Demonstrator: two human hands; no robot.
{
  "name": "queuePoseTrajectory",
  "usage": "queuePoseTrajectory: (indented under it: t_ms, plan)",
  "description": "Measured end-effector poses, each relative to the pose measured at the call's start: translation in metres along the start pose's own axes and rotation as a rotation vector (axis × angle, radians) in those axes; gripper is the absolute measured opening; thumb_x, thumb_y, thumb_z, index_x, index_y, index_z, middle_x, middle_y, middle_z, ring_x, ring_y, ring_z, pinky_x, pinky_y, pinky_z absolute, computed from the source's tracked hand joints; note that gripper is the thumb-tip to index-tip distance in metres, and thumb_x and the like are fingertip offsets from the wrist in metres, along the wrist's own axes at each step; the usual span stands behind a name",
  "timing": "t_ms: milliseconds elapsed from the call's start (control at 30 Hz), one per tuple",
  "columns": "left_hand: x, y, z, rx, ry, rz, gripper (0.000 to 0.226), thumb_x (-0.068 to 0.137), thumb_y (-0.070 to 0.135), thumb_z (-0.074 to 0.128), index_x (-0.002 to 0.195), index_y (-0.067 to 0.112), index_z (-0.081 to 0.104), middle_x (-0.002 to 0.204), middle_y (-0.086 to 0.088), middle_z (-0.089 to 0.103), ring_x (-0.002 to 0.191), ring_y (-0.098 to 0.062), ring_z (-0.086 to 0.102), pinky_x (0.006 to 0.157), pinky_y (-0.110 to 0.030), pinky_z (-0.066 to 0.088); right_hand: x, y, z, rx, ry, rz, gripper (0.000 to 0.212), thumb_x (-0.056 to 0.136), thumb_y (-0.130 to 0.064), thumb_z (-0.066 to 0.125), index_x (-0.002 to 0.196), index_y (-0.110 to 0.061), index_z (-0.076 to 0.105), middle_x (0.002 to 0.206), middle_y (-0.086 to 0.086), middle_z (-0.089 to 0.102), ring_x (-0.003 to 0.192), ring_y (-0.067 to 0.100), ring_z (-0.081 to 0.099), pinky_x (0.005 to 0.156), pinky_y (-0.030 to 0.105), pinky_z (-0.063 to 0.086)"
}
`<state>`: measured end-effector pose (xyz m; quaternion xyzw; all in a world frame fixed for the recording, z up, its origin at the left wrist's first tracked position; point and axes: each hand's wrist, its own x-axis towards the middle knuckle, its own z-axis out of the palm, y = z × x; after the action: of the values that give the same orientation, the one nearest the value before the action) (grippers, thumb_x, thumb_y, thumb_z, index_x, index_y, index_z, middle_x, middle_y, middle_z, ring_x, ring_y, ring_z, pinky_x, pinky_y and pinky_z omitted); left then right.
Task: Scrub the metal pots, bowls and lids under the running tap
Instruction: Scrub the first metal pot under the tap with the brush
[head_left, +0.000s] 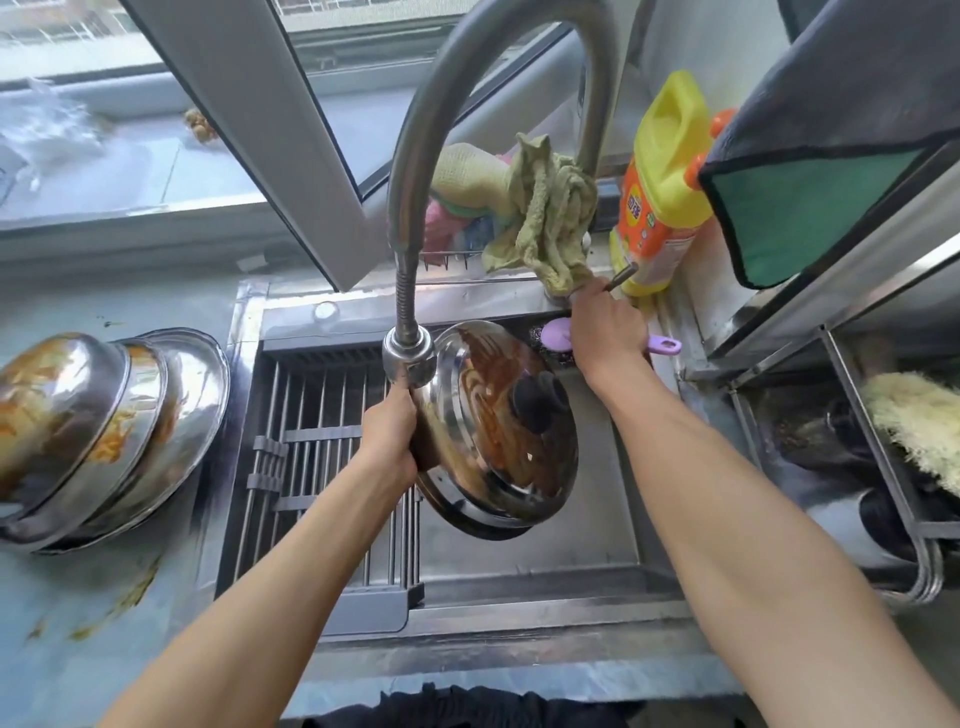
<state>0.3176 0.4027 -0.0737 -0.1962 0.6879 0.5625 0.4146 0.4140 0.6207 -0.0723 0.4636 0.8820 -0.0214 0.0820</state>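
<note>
Head view: my left hand (390, 441) grips the greasy lid (498, 431) tilted over the sink (524, 582), right hand (605, 332) grasping the tap lever (623, 274).

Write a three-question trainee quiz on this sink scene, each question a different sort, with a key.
1. True or false: the left hand grips the pot lid by its rim.
2. The right hand reaches to: A) the stacked bowls, B) the tap lever, C) the detergent bottle.
3. Fill in: the lid is held over the ____.

Key: 1 true; 2 B; 3 sink.
</note>
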Motion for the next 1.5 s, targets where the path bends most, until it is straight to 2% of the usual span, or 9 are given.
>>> queuePoseTrajectory:
  t_ms: [233,567,833,933,1033,1133,1200,1333,1500]
  plan:
    - [-0.001,-0.002,-0.002,-0.016,-0.018,0.007,0.033,0.097,0.047,0.064,0.091,0.015,0.073,0.088,-0.008,0.08,0.083,-0.026,0.076,0.072,-0.042,0.062,0.0,0.0,0.002,-0.033,0.017,0.003,0.051,0.101,-0.005,0.044,0.145,0.013,0.026,0.115,0.017,0.068,0.102,0.033,0.068,0.07,0.036,0.046]
    - [-0.001,-0.003,-0.006,-0.036,-0.032,0.007,0.05,0.089,0.06,0.068,0.105,0.013,0.074,0.097,-0.01,0.08,0.094,-0.03,0.076,0.086,-0.053,0.061,-0.001,0.002,0.006,0.039,0.048,0.008,0.05,0.101,-0.006,0.044,0.145,0.012,0.026,0.114,0.02,0.068,0.102,0.035,0.067,0.074,0.038,0.05]
    - [0.009,-0.015,-0.023,-0.019,-0.017,0.032,0.045,0.094,0.055,0.064,0.106,0.013,0.076,0.099,-0.01,0.079,0.094,-0.029,0.077,0.091,-0.048,0.06,-0.041,0.0,0.018,0.429,0.011,0.053,0.083,0.1,-0.034,0.05,0.157,-0.016,-0.008,0.111,0.022,0.066,0.099,0.043,0.064,0.077,0.046,0.049]
    - [0.013,-0.024,-0.037,-0.029,0.019,0.01,0.042,0.096,0.051,0.064,0.111,0.013,0.074,0.098,-0.01,0.08,0.091,-0.028,0.077,0.092,-0.049,0.06,-0.069,-0.001,0.03,0.604,0.048,0.012,0.073,0.097,-0.043,0.053,0.155,-0.018,0.016,0.102,0.016,0.069,0.093,0.039,0.066,0.077,0.049,0.056]
    - [0.011,-0.032,-0.05,-0.033,0.067,-0.002,0.039,0.096,0.048,0.065,0.107,0.011,0.074,0.091,-0.009,0.08,0.083,-0.026,0.078,0.085,-0.044,0.062,-0.09,-0.007,0.033,0.774,0.055,-0.072,0.029,0.095,-0.035,0.058,0.111,-0.012,0.067,0.088,0.009,0.071,0.084,0.033,0.067,0.074,0.049,0.057]
    - [0.011,-0.039,-0.057,-0.02,0.088,-0.005,0.039,0.096,0.046,0.064,0.104,0.01,0.074,0.09,-0.009,0.079,0.081,-0.026,0.077,0.084,-0.045,0.063,-0.107,-0.022,0.019,0.819,0.012,-0.214,0.022,0.093,-0.022,0.054,0.074,-0.016,0.064,0.065,0.001,0.058,0.066,0.026,0.056,0.064,0.047,0.051]
    - [0.011,-0.042,-0.06,-0.012,0.092,-0.025,0.041,0.097,0.047,0.062,0.102,0.008,0.073,0.084,-0.007,0.076,0.075,-0.025,0.073,0.082,-0.042,0.063,-0.118,-0.037,0.007,0.714,-0.101,-0.324,0.021,0.093,-0.025,0.053,0.082,-0.017,0.069,0.069,0.001,0.061,0.071,0.028,0.058,0.068,0.043,0.054]
    - [0.012,-0.056,-0.064,0.016,0.128,-0.036,0.049,0.095,0.053,0.063,0.099,0.005,0.071,0.086,-0.01,0.077,0.081,-0.026,0.074,0.082,-0.041,0.062,-0.143,-0.071,-0.002,0.403,-0.268,-0.513,0.031,0.097,-0.027,0.046,0.121,-0.029,0.066,0.11,0.012,0.067,0.101,0.037,0.063,0.083,0.04,0.051]
    - [0.008,-0.067,-0.067,0.002,0.115,-0.024,0.049,0.097,0.055,0.058,0.095,0.008,0.074,0.076,-0.006,0.077,0.076,-0.024,0.074,0.068,-0.034,0.059,-0.11,-0.076,-0.011,0.255,-0.274,-0.352,0.035,0.092,-0.013,0.043,0.122,-0.019,0.061,0.115,0.015,0.063,0.104,0.039,0.063,0.072,0.037,0.043]
